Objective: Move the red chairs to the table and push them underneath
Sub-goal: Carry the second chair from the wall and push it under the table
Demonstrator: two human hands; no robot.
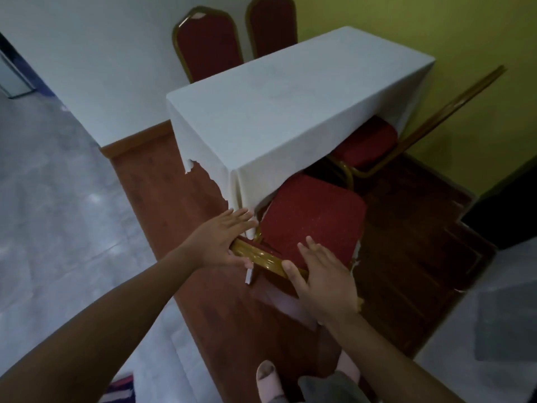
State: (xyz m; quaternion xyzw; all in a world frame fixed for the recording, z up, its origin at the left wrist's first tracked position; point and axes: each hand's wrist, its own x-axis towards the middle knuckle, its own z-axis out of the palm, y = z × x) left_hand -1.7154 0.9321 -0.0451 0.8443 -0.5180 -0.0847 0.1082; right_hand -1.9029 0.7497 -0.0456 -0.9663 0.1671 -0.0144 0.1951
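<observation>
Both palms press flat, fingers spread, on the gold top rail (263, 258) of the near red chair (312, 218); neither hand curls around anything. My left hand (222, 242) sits at the rail's left end, my right hand (319, 279) just beside the seat. That seat is partly under the table (279, 112), its front tucked beneath the white cloth (232, 152). A second chair (366, 144) is pushed in alongside; two more (207, 43) stand beyond the table. Risk, I judge: the frame snags the hanging cloth and drags it, or knocks its neighbour

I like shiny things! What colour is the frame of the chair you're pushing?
Gold, on the chair frame under both hands, seen in the head view.
</observation>
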